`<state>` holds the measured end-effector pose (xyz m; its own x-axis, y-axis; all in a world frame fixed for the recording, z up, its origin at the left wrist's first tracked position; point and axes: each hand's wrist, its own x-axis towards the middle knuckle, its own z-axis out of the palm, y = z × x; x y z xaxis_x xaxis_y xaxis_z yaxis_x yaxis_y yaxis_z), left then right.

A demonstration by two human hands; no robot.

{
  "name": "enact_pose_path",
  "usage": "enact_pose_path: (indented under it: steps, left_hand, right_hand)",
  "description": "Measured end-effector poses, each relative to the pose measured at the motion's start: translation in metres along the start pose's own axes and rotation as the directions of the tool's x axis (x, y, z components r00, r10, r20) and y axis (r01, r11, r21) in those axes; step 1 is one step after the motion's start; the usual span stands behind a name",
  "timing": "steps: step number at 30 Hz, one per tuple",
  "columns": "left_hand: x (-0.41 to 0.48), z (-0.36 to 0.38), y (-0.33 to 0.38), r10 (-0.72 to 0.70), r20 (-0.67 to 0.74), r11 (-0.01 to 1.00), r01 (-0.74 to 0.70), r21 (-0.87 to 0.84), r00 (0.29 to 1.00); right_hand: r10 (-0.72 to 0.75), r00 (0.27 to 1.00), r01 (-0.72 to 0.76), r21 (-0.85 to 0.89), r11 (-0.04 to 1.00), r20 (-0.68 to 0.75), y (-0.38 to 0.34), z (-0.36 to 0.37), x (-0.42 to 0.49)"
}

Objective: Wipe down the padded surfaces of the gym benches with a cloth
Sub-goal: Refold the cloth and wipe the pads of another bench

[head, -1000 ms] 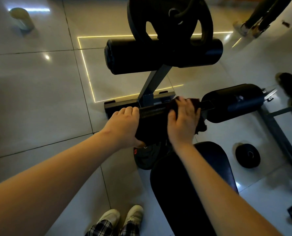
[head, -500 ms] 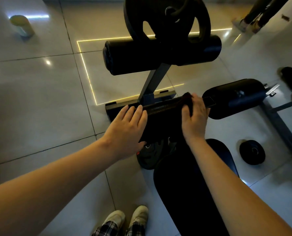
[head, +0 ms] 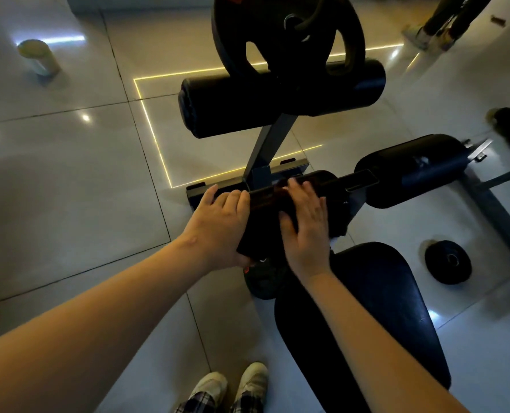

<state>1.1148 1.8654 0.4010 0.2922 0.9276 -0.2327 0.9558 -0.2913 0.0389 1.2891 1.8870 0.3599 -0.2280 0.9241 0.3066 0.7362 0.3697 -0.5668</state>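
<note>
A black bench seat pad point(head: 381, 308) runs toward me at lower right. At its far end is a low black roller pad point(head: 334, 186) with a dark cloth point(head: 267, 201) draped over it. My left hand point(head: 221, 225) grips the roller's left end, fingers on top and thumb underneath. My right hand point(head: 305, 225) lies flat on the cloth, fingers stretched over the roller's curve, pressing it down. A second low roller pad point(head: 411, 168) sits to the right, and a larger upper roller pad point(head: 247, 105) stands on the post beyond.
A big weight plate point(head: 235, 40) hangs above the upper roller. A small plate point(head: 447, 262) lies on the tiled floor at right, beside a grey frame bar point(head: 498, 210). A pale cup point(head: 39, 58) stands far left. Another person's legs point(head: 444, 22) are at top right. My shoes point(head: 232, 386) are below.
My right hand has slid left along the roller with the cloth, from its right end toward the middle, and its fingers have flattened. My left hand stays at the left end.
</note>
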Motion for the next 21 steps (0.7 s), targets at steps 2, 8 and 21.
enact_pose_path:
  steps: [2,8,21]
  left_hand:
    - [0.005,0.000,-0.004,0.002,0.021,0.999,-0.002,-0.034,1.000]
    - [0.014,-0.003,-0.010,0.022,0.059,0.998,-0.019,-0.057,0.998]
    - [0.018,-0.006,-0.016,0.055,0.107,0.991,-0.041,-0.131,0.993]
  right_hand:
    - [0.137,0.987,-0.138,0.003,0.990,-0.082,0.017,-0.013,0.015]
    - [0.368,0.900,-0.385,-0.029,0.923,-0.234,-0.013,0.009,0.023]
    - [0.120,0.981,-0.126,-0.029,0.992,-0.151,0.029,-0.020,0.016]
